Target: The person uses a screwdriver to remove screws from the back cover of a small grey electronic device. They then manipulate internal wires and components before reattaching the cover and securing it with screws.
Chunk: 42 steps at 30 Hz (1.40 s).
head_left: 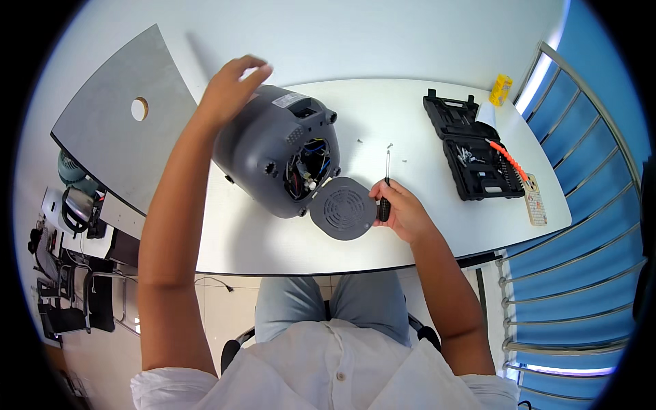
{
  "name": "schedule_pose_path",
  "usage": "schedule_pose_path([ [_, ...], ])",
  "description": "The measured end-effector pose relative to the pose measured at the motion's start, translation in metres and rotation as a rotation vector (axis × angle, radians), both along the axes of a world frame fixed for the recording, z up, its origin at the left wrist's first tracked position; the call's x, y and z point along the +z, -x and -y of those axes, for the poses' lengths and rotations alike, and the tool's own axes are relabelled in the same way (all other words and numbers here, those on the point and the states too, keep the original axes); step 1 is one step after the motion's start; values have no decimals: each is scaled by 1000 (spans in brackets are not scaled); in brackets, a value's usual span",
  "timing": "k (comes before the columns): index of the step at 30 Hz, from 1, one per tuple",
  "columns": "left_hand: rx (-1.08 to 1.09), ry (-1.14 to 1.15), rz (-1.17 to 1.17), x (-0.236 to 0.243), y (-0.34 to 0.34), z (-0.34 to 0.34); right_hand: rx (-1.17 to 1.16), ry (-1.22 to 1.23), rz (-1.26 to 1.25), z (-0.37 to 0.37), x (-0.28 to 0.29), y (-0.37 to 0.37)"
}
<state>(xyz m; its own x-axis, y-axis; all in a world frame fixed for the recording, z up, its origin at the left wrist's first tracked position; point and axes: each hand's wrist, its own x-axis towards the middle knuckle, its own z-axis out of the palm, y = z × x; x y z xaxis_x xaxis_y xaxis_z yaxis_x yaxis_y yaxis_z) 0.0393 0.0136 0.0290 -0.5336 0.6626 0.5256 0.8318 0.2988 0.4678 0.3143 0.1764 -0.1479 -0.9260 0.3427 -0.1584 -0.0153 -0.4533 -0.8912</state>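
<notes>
A dark grey rounded appliance [254, 160] lies tipped on the white table, its underside turned toward the right. Wires and parts show through the opening [309, 167] in that underside. My left hand [236, 85] is at the appliance's far upper side, fingers loosely bent and apart, holding nothing; whether it touches the housing I cannot tell. In my right hand [403, 212] are a black-handled screwdriver [385, 207], its shaft pointing away from me, and the edge of a grey vented cover [344, 208]. The cover sits just beside the opening. Several small screws [390, 145] lie beyond the screwdriver tip.
To the right lies an unfolded black tool case [478, 164] with bits and an orange flexible shaft [507, 158]. A patterned phone case [536, 201] and a yellow packet [501, 89] are near the right edge. A grey board [130, 116] stands left; a metal railing [581, 246] runs along the right.
</notes>
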Motion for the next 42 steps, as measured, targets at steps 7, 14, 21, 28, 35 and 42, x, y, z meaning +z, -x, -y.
schedule_pose_path([
  [7, -117, -215, -88, -73, -49, 78, 7, 46, -213, 28, 6, -16],
  [14, -7, -396, -385, -134, -106, 74, -150, -152, -206, 38, 25, 14],
  [21, 40, -518, -468, -173, -119, 45, -156, -286, -189, 37, 51, 51],
  [28, 223, -469, -515, -171, -124, 31, -130, -309, -191, 36, 54, 71],
  [35, 323, -466, -498, -172, -121, 36, -80, -472, -285, 32, 43, 79],
  [42, 306, -548, -529, -179, -120, 30, -37, -573, -482, 31, 19, 80],
])
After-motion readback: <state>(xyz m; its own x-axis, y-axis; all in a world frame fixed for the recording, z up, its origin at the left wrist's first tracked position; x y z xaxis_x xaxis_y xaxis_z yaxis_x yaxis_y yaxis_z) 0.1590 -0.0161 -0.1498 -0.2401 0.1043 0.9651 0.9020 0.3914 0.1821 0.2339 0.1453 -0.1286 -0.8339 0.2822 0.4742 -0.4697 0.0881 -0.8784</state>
